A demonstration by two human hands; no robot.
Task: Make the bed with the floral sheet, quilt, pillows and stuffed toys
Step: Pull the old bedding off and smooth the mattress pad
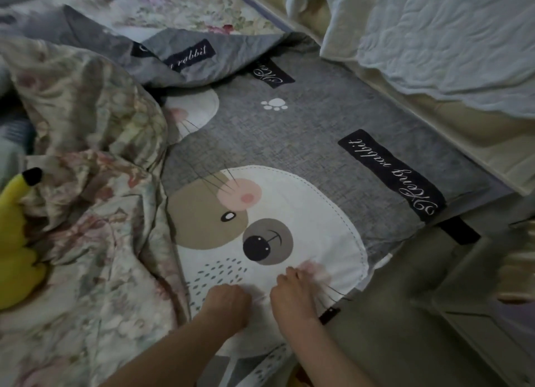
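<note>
A grey quilt [312, 132] printed with white rabbit faces and black labels lies spread over the bed's middle. My left hand [227, 302] has its fingers curled into the quilt's fabric near the close edge. My right hand [295, 292] lies just beside it, fingers bent down on the same white patch, slightly blurred. The crumpled floral sheet [86, 213] is bunched along the left side and continues at the top [179, 7]. A yellow stuffed toy [16, 242] with a black tip lies at the far left on the floral cloth.
A pale quilted cover [434, 39] hangs over a cream ledge [477, 155] at the right. Below it, at the lower right, is a drab green surface [405, 314] beside the bed's corner.
</note>
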